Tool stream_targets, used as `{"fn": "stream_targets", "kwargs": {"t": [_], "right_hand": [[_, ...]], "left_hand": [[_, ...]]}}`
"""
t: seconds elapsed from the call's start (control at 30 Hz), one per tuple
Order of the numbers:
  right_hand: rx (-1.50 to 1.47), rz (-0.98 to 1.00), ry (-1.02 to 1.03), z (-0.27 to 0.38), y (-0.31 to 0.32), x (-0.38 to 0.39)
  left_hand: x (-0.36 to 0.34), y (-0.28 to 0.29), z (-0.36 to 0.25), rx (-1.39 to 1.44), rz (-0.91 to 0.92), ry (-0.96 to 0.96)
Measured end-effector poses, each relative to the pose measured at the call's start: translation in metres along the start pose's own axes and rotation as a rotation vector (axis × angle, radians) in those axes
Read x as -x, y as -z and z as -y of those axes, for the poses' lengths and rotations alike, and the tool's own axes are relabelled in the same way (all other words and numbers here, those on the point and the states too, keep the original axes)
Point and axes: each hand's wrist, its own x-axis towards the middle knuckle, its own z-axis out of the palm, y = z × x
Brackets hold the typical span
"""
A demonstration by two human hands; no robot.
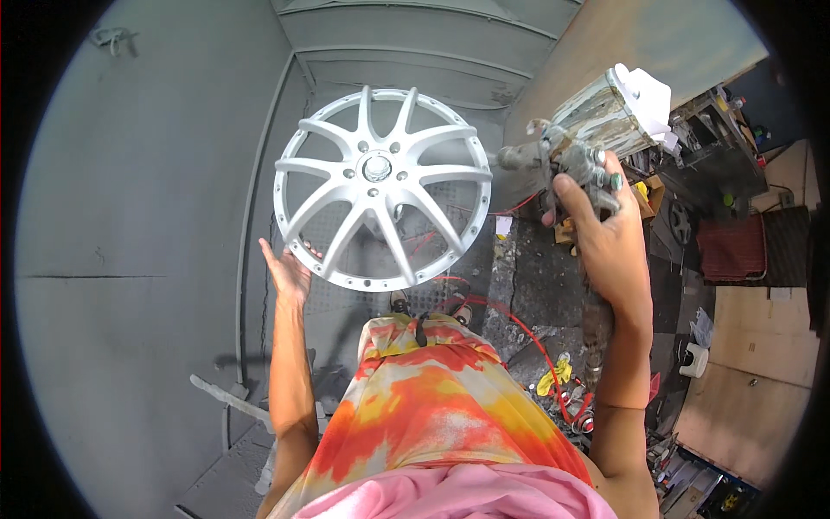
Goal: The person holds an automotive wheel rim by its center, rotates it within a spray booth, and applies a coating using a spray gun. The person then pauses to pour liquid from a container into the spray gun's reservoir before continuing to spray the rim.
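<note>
Wheel (377, 168), silver-white, multi-spoked, face up toward the viewer: the landmark. Left hand (290, 273) at its lower-left edge, palm open, thumb spread clear of the wheel; fingers reach that edge, partly hidden by it, contact not certain. Right hand (608, 235) right of the wheel, fingers wrapped around a paint-crusted spray gun (564, 157), nozzle near the wheel's right edge. Red hose (529, 334) on the floor, below and right of the wheel.
</note>
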Motion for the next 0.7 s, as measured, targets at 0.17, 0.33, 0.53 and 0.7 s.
{"fn": "stream_targets", "kwargs": {"t": [0.17, 0.33, 0.53, 0.7], "right_hand": [[-0.095, 0.002, -0.019, 0.009, -0.01, 0.012], [0.149, -0.083, 0.091, -0.02, -0.003, -0.006], [0.181, -0.156, 0.118, -0.042, 0.006, -0.021], [0.165, -0.184, 0.092, -0.038, -0.001, -0.016]], "left_hand": [[0.021, -0.012, 0.035, 0.053, -0.108, -0.059], [0.067, -0.037, 0.089, 0.128, -0.197, -0.057], [0.075, -0.039, 0.089, 0.116, -0.056, -0.037], [0.065, -0.018, 0.057, -0.038, 0.001, -0.072]]}}
